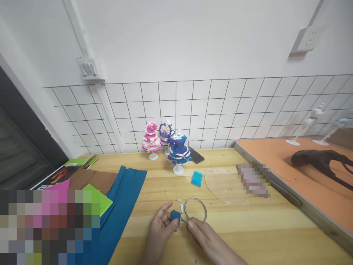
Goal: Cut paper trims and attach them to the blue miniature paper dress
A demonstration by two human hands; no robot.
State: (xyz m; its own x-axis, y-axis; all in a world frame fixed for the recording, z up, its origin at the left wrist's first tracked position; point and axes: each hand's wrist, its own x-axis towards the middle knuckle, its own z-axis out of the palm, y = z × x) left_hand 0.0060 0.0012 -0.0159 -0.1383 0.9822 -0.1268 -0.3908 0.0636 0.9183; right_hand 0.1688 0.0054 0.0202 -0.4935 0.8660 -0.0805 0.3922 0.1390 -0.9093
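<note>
While my left fingers (173,225) pinch the blue fabric square (175,215) and my right fingers (191,225) grip a thin tool (183,219), one careless jab could dislodge the square.

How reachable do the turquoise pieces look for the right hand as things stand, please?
Probably yes: the turquoise pieces lie uncovered on the wooden tabletop beyond the right hand; the pale ring lies between, but going around it looks possible.
</note>
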